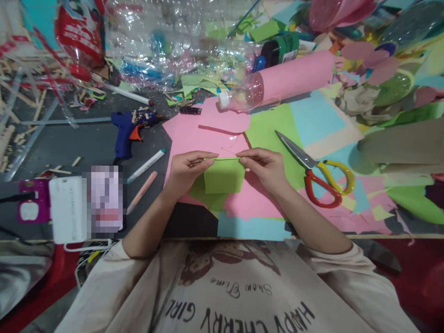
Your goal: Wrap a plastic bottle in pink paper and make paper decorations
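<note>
A small piece of green paper [225, 176] is stretched between my two hands, its far edge narrowly folded or rolled over. My left hand [189, 170] pinches the left end of that edge between thumb and fingers. At the right end, my right hand [263, 167] pinches it the same way. Below lie a pink paper sheet [187, 138] and larger green paper [270, 127]. Scissors [312, 169] with one red and one yellow handle rest slightly spread, right of my right hand.
A blue glue gun [126, 132], a green-tipped marker [147, 165] and a pink marker [142, 192] lie leftward. Behind my hands is a bottle wrapped in pink paper [294, 78]. A phone [106, 199] sits near the front edge. Paper scraps and clear plastic crowd the back.
</note>
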`<act>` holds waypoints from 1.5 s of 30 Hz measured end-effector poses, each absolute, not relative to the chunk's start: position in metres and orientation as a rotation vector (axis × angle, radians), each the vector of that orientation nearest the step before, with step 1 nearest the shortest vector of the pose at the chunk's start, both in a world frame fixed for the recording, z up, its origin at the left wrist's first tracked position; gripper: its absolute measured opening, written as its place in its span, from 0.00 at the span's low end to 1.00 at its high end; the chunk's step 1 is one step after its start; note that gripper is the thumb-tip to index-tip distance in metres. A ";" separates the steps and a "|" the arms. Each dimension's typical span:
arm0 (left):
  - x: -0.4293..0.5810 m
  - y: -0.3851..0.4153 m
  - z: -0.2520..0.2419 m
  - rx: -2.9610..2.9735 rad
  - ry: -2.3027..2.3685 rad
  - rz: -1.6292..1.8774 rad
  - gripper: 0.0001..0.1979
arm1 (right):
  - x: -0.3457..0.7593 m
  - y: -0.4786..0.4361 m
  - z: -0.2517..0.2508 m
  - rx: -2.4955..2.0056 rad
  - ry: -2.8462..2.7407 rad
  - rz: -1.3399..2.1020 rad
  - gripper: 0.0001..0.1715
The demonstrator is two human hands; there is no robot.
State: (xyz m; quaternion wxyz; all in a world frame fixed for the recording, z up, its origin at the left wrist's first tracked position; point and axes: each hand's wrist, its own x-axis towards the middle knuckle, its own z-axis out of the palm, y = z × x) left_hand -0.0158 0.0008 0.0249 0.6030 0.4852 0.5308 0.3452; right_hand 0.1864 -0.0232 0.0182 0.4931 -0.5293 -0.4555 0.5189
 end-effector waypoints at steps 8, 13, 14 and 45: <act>-0.014 0.003 0.025 0.992 1.198 0.776 0.11 | 0.187 -0.024 0.016 -1.326 -1.098 1.225 0.10; -0.014 0.000 0.028 1.090 1.259 0.746 0.12 | 0.185 -0.025 0.015 -1.304 -1.130 1.312 0.17; -0.014 -0.001 0.028 1.111 1.252 0.732 0.12 | 0.184 -0.025 0.015 -1.313 -1.145 1.316 0.17; -0.013 -0.002 0.022 1.354 1.215 0.674 0.11 | 0.180 -0.025 0.009 -1.324 -1.029 1.435 0.12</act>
